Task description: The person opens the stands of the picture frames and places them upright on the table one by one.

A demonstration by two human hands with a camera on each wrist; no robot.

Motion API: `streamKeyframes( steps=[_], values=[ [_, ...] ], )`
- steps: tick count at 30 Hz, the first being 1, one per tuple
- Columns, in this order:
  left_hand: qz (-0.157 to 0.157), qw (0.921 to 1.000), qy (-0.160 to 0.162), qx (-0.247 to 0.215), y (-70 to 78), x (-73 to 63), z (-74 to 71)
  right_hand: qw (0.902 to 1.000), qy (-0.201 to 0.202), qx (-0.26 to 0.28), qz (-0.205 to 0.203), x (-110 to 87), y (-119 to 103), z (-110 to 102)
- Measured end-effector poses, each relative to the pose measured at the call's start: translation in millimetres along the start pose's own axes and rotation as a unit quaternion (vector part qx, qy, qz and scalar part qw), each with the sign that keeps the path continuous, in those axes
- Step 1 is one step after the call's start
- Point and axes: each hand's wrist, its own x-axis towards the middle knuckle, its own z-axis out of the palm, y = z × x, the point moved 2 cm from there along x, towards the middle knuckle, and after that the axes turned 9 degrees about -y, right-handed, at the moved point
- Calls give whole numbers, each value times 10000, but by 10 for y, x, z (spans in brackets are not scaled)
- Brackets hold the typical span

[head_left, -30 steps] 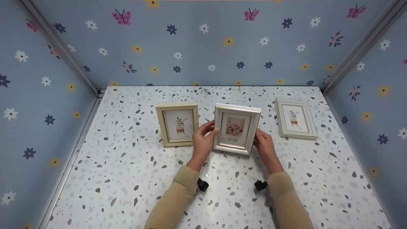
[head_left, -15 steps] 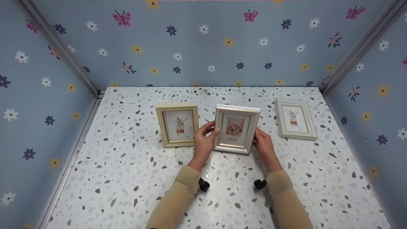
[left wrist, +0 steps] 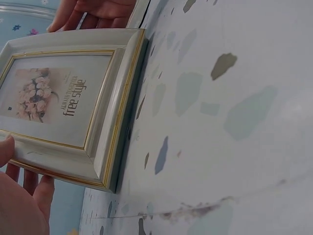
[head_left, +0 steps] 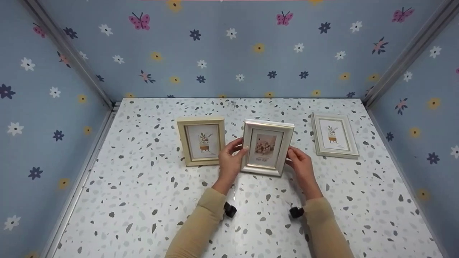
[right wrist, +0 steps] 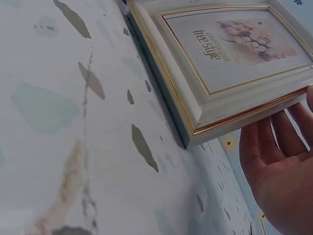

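Note:
A silvery-white picture frame (head_left: 266, 168) with thin gold lines and a flower picture stands leaning back on the speckled table. My left hand (head_left: 230, 163) grips its left edge, thumb on the front and fingers behind. On the other side, my right hand (head_left: 302, 165) holds the right edge, with its fingers (right wrist: 281, 134) reaching behind the frame. The bottom edge of the picture frame (left wrist: 115, 122) is right at the tabletop in the left wrist view. A cream picture frame (head_left: 181, 143) stands just left of my left hand and is partly covered by it.
A pale greenish-white picture frame (head_left: 353, 138) lies face up at the back right of the table (head_left: 143, 208). Blue walls (head_left: 229, 53) with flowers and butterflies close in the back and both sides.
My right hand has shifted slightly to the right and toward my body. The silvery-white picture frame stays nearly where it was, with only a slight change in lean.

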Motion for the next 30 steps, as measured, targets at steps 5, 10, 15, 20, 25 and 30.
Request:
streamKeyframes(
  steps=[5, 10, 15, 20, 25, 30],
  values=[
    [-63, 9999, -96, 21, 173, -47, 16, 9999, 84, -103, -18, -8, -5, -28],
    [49, 9997, -150, 187, 361, -116, 25, 9999, 123, -66, -55, -14, -4, -34],
    [123, 9991, -224, 332, 387, -137, 11, 9998, 66, -197, 45, -19, 6, -42],
    [216, 9975, -561, 369, 417, -166, -19, 9996, 72, -255, 57, -41, -55, -24],
    [299, 9959, -721, 453, 451, -197, -36, 9991, 97, -403, 69, -33, -58, -20],
    [350, 9955, -775, 413, 491, -227, -65, 9984, 134, -550, 17, -26, -3, -29]
  ],
)
